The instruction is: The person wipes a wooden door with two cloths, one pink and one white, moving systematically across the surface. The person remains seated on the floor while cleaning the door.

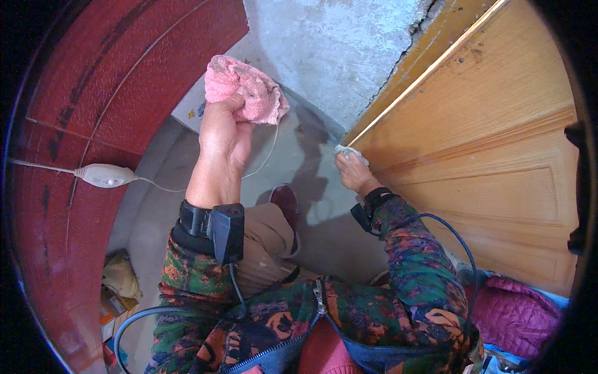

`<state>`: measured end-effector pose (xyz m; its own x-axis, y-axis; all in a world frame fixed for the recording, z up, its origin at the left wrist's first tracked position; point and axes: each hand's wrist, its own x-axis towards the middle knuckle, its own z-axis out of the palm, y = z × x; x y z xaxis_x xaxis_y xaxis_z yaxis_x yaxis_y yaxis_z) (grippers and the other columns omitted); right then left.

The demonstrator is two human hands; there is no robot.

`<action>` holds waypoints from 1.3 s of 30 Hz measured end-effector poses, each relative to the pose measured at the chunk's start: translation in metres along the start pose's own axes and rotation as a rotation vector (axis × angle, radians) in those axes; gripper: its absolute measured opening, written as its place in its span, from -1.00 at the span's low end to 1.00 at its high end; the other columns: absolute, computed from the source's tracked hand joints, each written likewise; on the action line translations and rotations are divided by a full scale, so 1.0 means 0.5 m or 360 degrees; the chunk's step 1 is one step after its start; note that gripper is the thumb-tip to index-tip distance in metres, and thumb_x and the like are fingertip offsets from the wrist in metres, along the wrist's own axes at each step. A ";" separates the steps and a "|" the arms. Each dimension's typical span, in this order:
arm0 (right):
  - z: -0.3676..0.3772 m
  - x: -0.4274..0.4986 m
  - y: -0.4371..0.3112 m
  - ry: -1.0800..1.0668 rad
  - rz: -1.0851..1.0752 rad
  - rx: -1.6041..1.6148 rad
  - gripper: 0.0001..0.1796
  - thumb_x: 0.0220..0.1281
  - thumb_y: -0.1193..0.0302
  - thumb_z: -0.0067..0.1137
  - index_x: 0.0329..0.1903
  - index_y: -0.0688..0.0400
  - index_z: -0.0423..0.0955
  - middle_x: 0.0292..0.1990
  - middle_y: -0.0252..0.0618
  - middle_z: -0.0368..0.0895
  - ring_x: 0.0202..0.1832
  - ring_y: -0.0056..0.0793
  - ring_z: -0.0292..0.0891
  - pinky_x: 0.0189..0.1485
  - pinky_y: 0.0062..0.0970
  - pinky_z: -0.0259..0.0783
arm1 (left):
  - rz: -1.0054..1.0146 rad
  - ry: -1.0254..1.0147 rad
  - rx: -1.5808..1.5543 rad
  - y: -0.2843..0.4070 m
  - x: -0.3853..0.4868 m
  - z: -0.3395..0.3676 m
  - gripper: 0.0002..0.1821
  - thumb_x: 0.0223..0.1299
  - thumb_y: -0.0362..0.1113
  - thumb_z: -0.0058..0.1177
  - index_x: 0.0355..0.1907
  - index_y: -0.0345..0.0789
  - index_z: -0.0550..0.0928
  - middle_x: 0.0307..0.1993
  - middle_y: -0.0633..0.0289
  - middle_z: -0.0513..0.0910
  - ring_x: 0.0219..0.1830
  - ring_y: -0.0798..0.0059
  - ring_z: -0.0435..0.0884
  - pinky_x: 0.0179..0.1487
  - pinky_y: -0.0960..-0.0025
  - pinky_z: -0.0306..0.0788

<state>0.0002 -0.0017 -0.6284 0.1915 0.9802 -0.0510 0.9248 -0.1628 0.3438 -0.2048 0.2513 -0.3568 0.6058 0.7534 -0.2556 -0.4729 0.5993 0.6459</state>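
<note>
My left hand (226,128) grips a bunched pink terry cloth (240,89) with grey dirt stains, held up in front of me. Lower on the right, my right hand (351,170) presses a pale, crumpled cloth (348,150) against the edge of a varnished wooden door (486,154). That cloth is mostly covered by my fingers. The door has moulded panels and some dark smudges along its upper part. Both wrists carry black strapped devices with cables.
A dark red panelled furniture surface (154,75) curves along the left. Across it runs a white cord with an inline switch (106,175). Ahead stands a cracked plaster wall (327,42). Boxes (114,304) lie low left; a purple quilted fabric (514,318) is low right.
</note>
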 end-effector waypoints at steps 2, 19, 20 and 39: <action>0.020 -0.011 -0.005 -0.0117 0.0157 0.0033 -0.70 0.09 0.31 -0.05 -0.33 0.15 0.65 0.02 -0.26 0.46 0.15 -0.29 0.23 0.07 -0.31 0.19 | 0.0005 0.0001 -0.0009 -0.001 0.005 -0.004 -0.65 0.23 -0.52 -0.22 0.09 -0.49 0.36 0.03 0.02 0.49 0.07 0.26 0.50 0.25 0.19 0.31; -0.070 -0.165 0.004 -0.0153 -0.0122 -0.0255 -0.73 0.09 0.34 -0.03 -0.24 0.12 0.62 0.02 -0.21 0.48 0.16 -0.26 0.24 0.10 -0.23 0.22 | -0.0077 -0.0064 -0.0001 0.011 0.007 -0.006 -0.66 0.24 -0.54 -0.22 0.08 -0.54 0.34 0.03 0.00 0.48 0.07 0.26 0.50 0.24 0.20 0.34; -0.074 -0.117 0.001 -0.0173 -0.0189 -0.0322 -0.71 0.12 0.32 -0.04 -0.20 0.13 0.60 0.02 -0.24 0.47 0.15 -0.25 0.24 0.08 -0.20 0.22 | -0.0073 -0.0069 0.0000 0.008 0.007 -0.001 -0.66 0.24 -0.54 -0.22 0.09 -0.54 0.34 0.04 -0.01 0.47 0.08 0.25 0.49 0.25 0.20 0.34; -0.239 -0.379 0.040 -0.0115 0.0172 -0.0108 -0.68 -0.01 0.29 0.04 -0.18 0.09 0.60 0.03 -0.35 0.45 0.08 -0.24 0.27 0.02 -0.16 0.24 | -0.0186 -0.0154 -0.0035 -0.015 -0.025 0.037 -0.57 0.20 -0.58 -0.29 0.16 -0.42 0.33 0.06 0.03 0.46 0.07 0.18 0.50 0.17 0.05 0.39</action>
<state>-0.0570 -0.1770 -0.5000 0.3145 0.9461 -0.0768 0.8736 -0.2568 0.4134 -0.1972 0.2324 -0.3452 0.7160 0.6492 -0.2568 -0.4087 0.6880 0.5997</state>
